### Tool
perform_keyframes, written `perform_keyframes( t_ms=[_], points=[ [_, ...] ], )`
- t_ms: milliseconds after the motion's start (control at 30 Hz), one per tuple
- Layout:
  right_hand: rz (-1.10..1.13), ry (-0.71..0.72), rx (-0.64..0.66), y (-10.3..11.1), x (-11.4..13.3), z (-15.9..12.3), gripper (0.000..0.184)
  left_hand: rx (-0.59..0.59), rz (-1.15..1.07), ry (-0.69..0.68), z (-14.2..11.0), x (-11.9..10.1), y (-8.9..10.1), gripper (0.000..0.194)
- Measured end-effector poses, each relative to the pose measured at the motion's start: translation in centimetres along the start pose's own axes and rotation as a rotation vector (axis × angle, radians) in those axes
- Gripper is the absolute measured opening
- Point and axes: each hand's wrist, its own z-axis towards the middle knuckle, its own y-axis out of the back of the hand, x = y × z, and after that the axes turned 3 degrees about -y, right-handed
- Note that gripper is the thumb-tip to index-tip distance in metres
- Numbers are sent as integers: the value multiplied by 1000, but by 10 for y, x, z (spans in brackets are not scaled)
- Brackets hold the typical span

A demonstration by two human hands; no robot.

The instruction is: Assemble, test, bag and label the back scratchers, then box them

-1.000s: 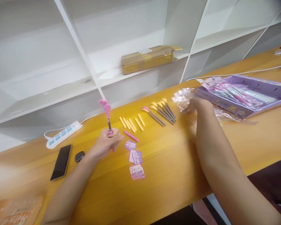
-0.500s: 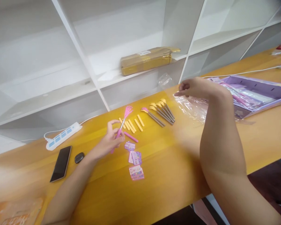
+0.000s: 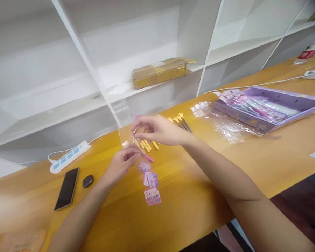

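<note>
My left hand [image 3: 120, 162] is closed around the pink handle of a small back scratcher [image 3: 133, 140], held upright above the table. My right hand [image 3: 160, 130] has its fingers pinched together just above, holding a clear plastic bag [image 3: 120, 109] that hangs beside the scratcher. The scratcher's pink head is mostly hidden behind my right fingers. Below lie a loose pink handle [image 3: 149, 158] and several yellow handles [image 3: 147, 145]. Metal scratchers with yellow heads [image 3: 182, 120] are partly covered by my right hand. Small printed cards [image 3: 152, 196] lie in front.
To the right sits a purple box [image 3: 257, 122] of packaged pink items, with crumpled clear plastic bags [image 3: 229, 129] beside it. A phone [image 3: 67, 189], a black case [image 3: 88, 181] and a power strip [image 3: 70, 156] lie left. Behind, a shelf holds a taped brown parcel [image 3: 160, 72].
My right hand has swung left from near the purple box to the scratcher, bringing the clear bag along. My left hand still holds the scratcher in about the same place.
</note>
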Motion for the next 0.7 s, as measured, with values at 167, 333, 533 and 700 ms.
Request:
perform_keyframes(
  t_ms=[167,333,533,700],
  points=[
    [193,-93,-146,-4,-18,11,14,-225,-114,-16,2,6,2,39],
    [85,-184,81,-20,-31,17,15,-217,-164,-17,1,8,0,44],
    [249,-118,30,-46,-51,27,30,-69,-70,-63,-2,7,0,41],
    [462,20,-380,-30,-56,32,44,-104,-119,-129,-1,-4,9,37]
  ],
)
